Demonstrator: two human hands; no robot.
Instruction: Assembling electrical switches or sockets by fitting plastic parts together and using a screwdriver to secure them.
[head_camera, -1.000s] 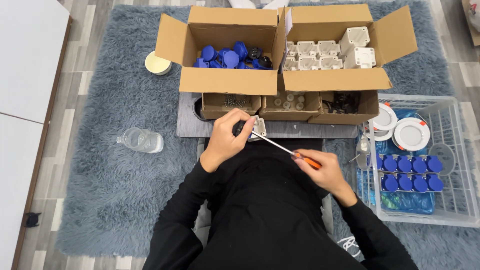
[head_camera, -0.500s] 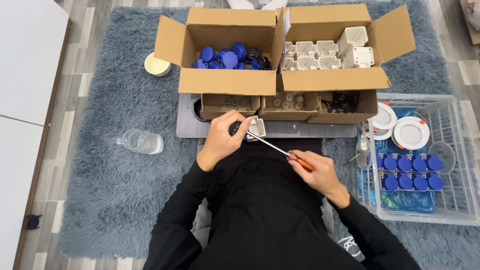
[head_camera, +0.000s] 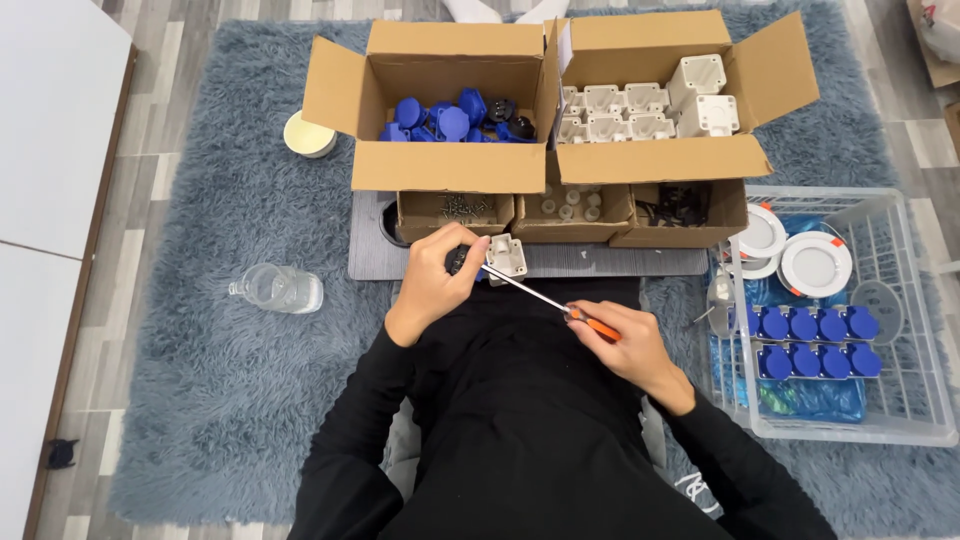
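Firmly, left hand grips boxy white housing (probably plastic); right hand clasps screwdriver.

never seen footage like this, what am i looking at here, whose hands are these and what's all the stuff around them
This is one picture from a camera worn on a person's head, looking straight down, so the black sleeves and both hands belong to the wearer, who sits on a grey-blue shaggy rug.

The left hand holds a small white plastic box. The right hand grips a screwdriver with an orange handle, its tip at that box.

Ahead stand two open cardboard boxes: one with blue caps, one with more white boxes. Below them are three small cartons, one of which seems to hold screws. A clear plastic bottle lies on the rug on the person's left, and a white wire basket on the right holds round white discs and rows of blue-capped pieces.
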